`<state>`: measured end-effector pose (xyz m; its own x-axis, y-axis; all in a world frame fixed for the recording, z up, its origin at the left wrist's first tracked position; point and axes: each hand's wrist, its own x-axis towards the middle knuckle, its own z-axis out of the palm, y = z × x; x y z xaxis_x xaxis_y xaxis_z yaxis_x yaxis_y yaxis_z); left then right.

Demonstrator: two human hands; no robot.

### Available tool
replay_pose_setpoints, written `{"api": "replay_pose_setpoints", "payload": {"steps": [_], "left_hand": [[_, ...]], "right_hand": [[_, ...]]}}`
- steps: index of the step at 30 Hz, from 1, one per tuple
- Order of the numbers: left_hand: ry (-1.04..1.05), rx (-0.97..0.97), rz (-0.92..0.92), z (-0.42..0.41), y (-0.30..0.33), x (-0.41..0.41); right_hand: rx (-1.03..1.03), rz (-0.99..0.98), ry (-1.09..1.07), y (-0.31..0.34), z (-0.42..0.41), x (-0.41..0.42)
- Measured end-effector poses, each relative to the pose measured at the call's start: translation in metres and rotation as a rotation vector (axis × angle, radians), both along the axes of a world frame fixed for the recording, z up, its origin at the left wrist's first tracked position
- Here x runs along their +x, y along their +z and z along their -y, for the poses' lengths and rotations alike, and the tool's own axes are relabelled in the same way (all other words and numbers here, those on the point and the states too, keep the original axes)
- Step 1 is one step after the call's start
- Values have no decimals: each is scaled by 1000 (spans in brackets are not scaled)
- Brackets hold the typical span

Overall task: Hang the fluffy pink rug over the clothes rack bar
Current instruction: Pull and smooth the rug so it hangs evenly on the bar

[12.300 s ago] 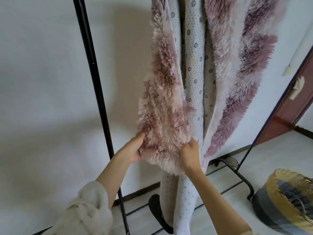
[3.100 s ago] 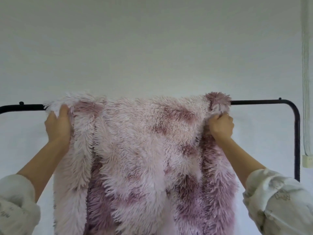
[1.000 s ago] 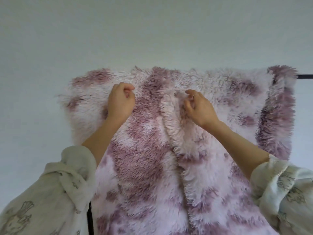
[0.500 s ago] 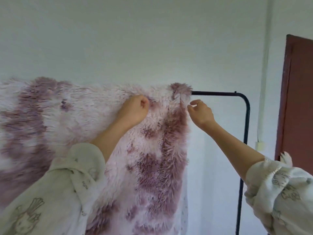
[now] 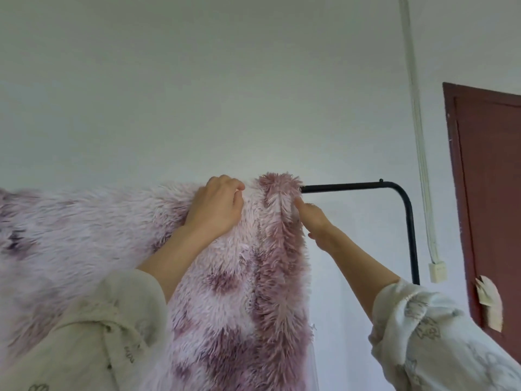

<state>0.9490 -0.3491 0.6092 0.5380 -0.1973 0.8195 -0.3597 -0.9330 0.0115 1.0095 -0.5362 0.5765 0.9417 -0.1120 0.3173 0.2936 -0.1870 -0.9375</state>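
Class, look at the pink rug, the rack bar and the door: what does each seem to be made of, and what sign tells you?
Pink rug: long shaggy pile, probably synthetic faux fur; the strands clump in soft spikes.
Rack bar: thin black tube, likely painted metal, bent smoothly at the corner.
Door: dark red-brown, matte painted, perhaps wood; a recessed panel line shows.

Soft even daylight, blurred left edge
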Motion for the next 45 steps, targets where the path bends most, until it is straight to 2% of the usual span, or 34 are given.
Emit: {"api": "replay_pose_setpoints", "payload": {"steps": [3,7,12,20,29,34,39,45], "left_hand": [[20,77,10,-1,4,14],[39,103,-37,5,4,27],[83,128,-49,20,2,35],[159,174,-99,45,4,41],[207,234,-107,78,5,63],[218,230,-90,94,6,84],[181,232,-63,117,6,101],[155,228,-63,133,9,109]], "right_hand": [[148,-22,34,4,-4,22],[169,-39,48,9,6,35],[193,45,110,26,26,45],[467,-62,7,34,81,64],[558,-51,1,45,109,90],[536,1,-21,51,125,104],[412,95,-72,52,146,115],[330,97,-146,59,160,128]]}}
